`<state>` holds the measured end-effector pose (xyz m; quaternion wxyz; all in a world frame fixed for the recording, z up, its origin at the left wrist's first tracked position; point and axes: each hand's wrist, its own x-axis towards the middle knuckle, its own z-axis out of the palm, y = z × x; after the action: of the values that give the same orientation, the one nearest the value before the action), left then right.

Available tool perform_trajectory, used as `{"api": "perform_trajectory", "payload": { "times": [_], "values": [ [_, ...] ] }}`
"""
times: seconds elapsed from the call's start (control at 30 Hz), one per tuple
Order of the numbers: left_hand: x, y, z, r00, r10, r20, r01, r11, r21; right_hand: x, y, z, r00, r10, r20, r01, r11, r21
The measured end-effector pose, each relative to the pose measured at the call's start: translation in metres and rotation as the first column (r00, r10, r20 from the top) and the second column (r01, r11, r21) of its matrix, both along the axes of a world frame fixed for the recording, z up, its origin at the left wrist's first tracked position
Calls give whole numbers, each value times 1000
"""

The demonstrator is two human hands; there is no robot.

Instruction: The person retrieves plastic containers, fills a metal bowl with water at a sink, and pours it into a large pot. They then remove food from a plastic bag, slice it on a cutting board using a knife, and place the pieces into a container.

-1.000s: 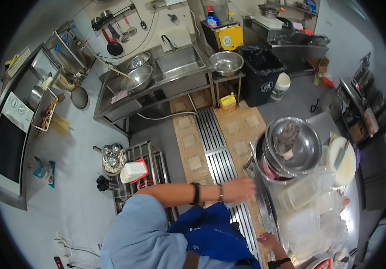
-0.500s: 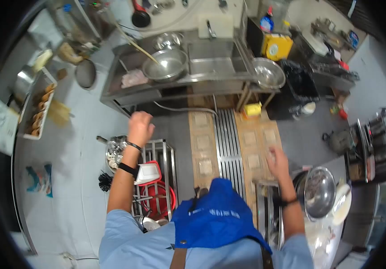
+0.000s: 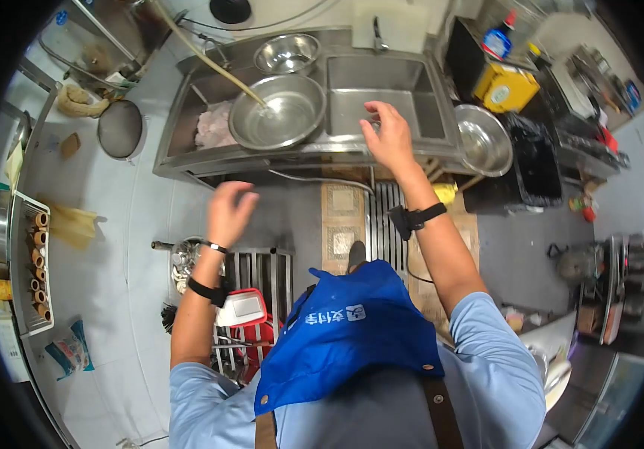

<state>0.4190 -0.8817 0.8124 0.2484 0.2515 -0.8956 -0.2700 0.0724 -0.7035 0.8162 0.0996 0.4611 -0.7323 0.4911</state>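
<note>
We hold our left hand (image 3: 228,215) above the floor (image 3: 131,254) and our right hand (image 3: 388,138) near the sink (image 3: 348,108), both empty with fingers parted from thumbs, the basin (image 3: 292,123) sitting left of that sink, presumably so the tube (image 3: 217,69) drains into it, a bowl (image 3: 287,52) behind.

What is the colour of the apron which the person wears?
The apron is blue with white printing; see the head view.

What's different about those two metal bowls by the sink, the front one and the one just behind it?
The front bowl looks larger than the rear bowl. A yellowish tube reaches into the front bowl, but not into the rear bowl. Both are round, shiny and open-topped.
</note>
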Motion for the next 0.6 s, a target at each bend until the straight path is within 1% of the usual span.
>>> {"api": "perform_trajectory", "payload": {
  "times": [0.03, 0.07, 0.1, 0.13, 0.17, 0.2, 0.27, 0.33, 0.37, 0.4, 0.43, 0.47, 0.5, 0.53, 0.57, 0.6],
  "values": [
    [-29, 13, 2, 996, -90, -21, 92, 986, 137, -4, -31, 14, 1000, 19, 22, -18, 999, -36],
    [-56, 26, 8, 981, -195, 1, 185, 929, 322, -5, -60, 26, 998, 40, 47, -37, 997, -67],
    [-83, 38, 9, 963, -261, -66, 254, 803, 540, -8, -90, 36, 998, 57, 30, -54, 995, -86],
    [-108, 42, -10, 928, -304, -217, 365, 616, 698, -7, -116, 45, 995, 93, 35, -87, 988, -130],
    [-131, 46, -20, 898, -299, -322, 431, 454, 780, -5, -140, 55, 991, 127, 38, -119, 978, -173],
    [-148, 47, -11, 930, -220, -295, 350, 283, 893, -3, -162, 67, 987, 160, 35, -149, 965, -217],
    [-175, 31, -14, 861, -187, -472, 492, 71, 868, 4, -189, 88, 978, 200, 66, -182, 959, -218],
    [-185, 11, -17, 806, -178, -565, 580, 48, 813, 8, -210, 104, 965, 239, 110, -206, 947, -247],
    [-188, 3, -19, 777, -179, -604, 618, 30, 786, 10, -219, 112, 931, 275, 241, -195, 931, -308],
    [-191, -2, -24, 751, -169, -638, 643, -31, 765, 8, -225, 116, 757, 414, 505, -184, 877, -443],
    [-192, -4, -29, 725, -151, -672, 667, -91, 739, 5, -231, 121, 488, 545, 682, -127, 817, -562],
    [-193, -7, -33, 696, -128, -706, 692, -145, 708, 3, -236, 128, 163, 648, 744, -33, 757, -653],
    [-194, -12, -24, 689, -120, -714, 692, -181, 698, -3, -235, 135, -221, 715, 664, 139, 697, -704],
    [-196, -18, -16, 690, -152, -707, 684, -182, 707, -12, -235, 143, -402, 714, 574, 240, 687, -686],
    [-196, -21, -8, 692, -184, -698, 673, -186, 716, -21, -233, 141, -466, 797, 383, 298, 549, -781],
    [-196, -23, -3, 692, -213, -689, 663, -190, 724, -25, -231, 143, -513, 840, 177, 364, 400, -841]
  ]
}}
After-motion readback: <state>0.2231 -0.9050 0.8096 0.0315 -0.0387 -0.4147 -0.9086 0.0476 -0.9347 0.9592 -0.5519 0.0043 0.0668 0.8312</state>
